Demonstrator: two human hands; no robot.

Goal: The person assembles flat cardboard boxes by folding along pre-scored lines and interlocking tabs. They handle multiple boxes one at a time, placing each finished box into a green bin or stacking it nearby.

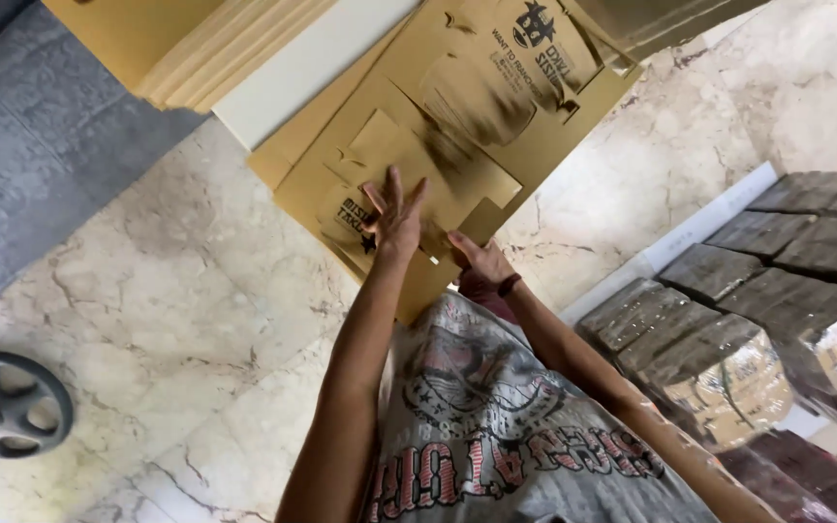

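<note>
A stack of flat brown cardboard box blanks [457, 136] with black print lies on the marble floor in front of me. My left hand [394, 215] rests flat on the top blank near its close corner, fingers spread. My right hand [479, 261], with a dark band at the wrist, is just to the right, at the blank's near edge. Its thumb lies on top and its fingers seem tucked under the edge. My grey printed shirt [496, 426] fills the bottom of the view.
Plastic-wrapped brown bundles [728, 320] are stacked at the right. A tan cardboard pile [196, 44] and a white board [312, 63] lie at the top. A round grey wheel-like part [7, 402] sits at the left, and a grey mat [41, 136] covers the upper left.
</note>
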